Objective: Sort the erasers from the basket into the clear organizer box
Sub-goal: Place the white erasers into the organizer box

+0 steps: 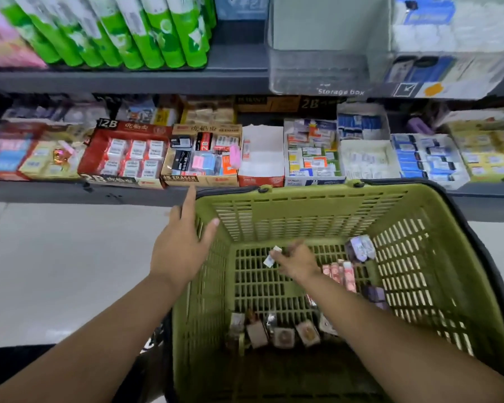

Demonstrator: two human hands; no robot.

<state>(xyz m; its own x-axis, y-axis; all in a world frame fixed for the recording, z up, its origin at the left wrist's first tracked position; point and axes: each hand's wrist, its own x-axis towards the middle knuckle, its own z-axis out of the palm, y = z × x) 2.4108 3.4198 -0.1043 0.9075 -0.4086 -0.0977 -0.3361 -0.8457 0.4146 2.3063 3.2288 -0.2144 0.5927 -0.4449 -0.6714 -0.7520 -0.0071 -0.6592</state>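
A green plastic basket (437, 286) fills the lower right, with several wrapped erasers on its floor: a pink group (342, 273), purple ones (361, 248) at the far right corner, brown ones (282, 334) near me. My right hand (296, 261) is inside the basket and pinches small white erasers (272, 255). My left hand (184, 242) rests with straight fingers on the basket's left rim. The clear organizer box (317, 74), labelled "Storage box", stands on the upper shelf above the basket.
The lower shelf (70, 190) holds rows of open eraser cartons, among them a red 2B box (125, 155) and a white carton (261, 158). Green packs (122, 30) lie on the upper shelf at left. Pale floor (56, 271) lies left of the basket.
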